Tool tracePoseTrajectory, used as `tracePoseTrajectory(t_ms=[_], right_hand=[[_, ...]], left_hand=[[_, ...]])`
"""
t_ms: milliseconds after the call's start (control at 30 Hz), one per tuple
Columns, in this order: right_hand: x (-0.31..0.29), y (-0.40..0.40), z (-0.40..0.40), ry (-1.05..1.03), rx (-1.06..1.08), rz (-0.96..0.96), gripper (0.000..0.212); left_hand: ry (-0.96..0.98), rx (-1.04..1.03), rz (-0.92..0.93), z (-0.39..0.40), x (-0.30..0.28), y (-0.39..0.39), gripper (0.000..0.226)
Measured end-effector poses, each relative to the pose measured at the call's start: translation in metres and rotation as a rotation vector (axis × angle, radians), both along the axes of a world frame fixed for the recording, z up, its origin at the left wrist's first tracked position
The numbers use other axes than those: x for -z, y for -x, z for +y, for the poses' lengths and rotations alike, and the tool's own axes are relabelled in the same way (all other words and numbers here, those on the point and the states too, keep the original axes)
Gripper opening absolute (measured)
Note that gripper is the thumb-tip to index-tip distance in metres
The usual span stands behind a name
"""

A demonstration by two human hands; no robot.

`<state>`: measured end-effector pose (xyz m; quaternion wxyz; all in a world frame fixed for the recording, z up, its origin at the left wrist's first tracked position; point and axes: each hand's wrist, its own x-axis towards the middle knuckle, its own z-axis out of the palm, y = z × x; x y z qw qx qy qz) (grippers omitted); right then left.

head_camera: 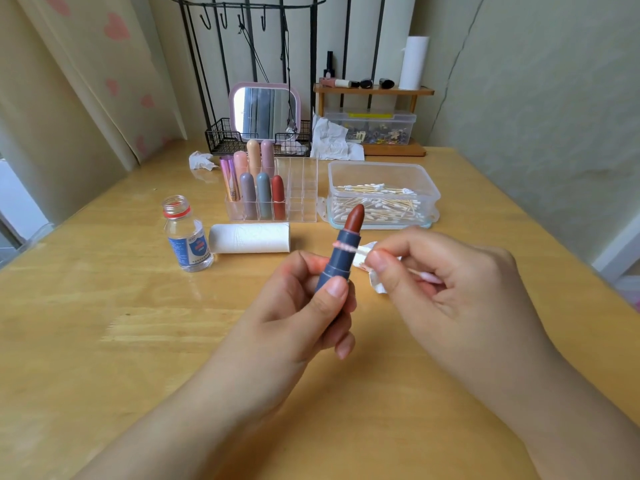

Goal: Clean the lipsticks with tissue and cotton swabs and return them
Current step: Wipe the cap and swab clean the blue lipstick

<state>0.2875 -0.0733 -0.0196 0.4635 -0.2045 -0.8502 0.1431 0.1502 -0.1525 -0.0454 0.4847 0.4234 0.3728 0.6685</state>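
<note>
The left hand (pixel 308 299) grips an uncapped lipstick with a dark blue tube and a brownish-red bullet (pixel 341 252), thumb and fingers curled round its lower barrel, holding it nearly upright above the pale wooden table (pixel 104 323). The right hand (pixel 446 278) pinches a thin cotton swab with a pink-stained tip (pixel 346 247); that tip lies against the tube's upper collar, just under the bullet. A bit of crumpled white tissue (pixel 375 268) shows at the right fingers, though whether the hand holds it or it lies on the table behind is hard to tell.

Farther back stands a clear acrylic lipstick organiser (pixel 298 192), with seven capped lipsticks in pastel and red shades (pixel 258 181) filling its left compartments. Just right of it sits an open clear plastic box of cotton swabs (pixel 382 195). In front of the organiser lies a white tissue roll on its side (pixel 250 238), and beside that stands a small uncapped clear glass bottle with a blue label (pixel 187 237).
</note>
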Motion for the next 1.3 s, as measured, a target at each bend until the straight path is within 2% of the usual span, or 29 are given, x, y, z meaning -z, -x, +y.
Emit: tracePoseTrajectory(t_ms=[233,367,567,700,933,1100,1300], right_hand=[[0.001,0.002,-0.002,-0.034,-0.034,-0.073,0.02],[0.0,0.001,0.0,-0.05,0.039,0.007,0.018],[0.001,0.003,-0.003,-0.074,-0.014,-0.067,0.02],[0.0,0.001,0.0,-0.1,0.071,0.004,0.019],[0.001,0.004,-0.004,-0.136,0.02,-0.077,0.02],[0.0,0.002,-0.001,-0.113,0.079,-0.015,0.018],[0.001,0.005,-0.003,-0.107,0.016,-0.044,0.019]], left_hand=[[-0.009,-0.021,0.044,0.001,0.003,0.0,0.018],[-0.033,-0.01,0.076,0.001,0.003,0.003,0.031],[-0.039,-0.024,0.086,0.002,0.004,0.002,0.029],[-0.043,-0.053,0.112,0.002,0.004,0.003,0.036],[-0.03,-0.09,0.177,0.003,0.005,0.002,0.033],[-0.016,-0.105,0.2,0.002,0.006,0.003,0.03],[-0.025,-0.04,0.043,0.009,0.01,0.008,0.022]])
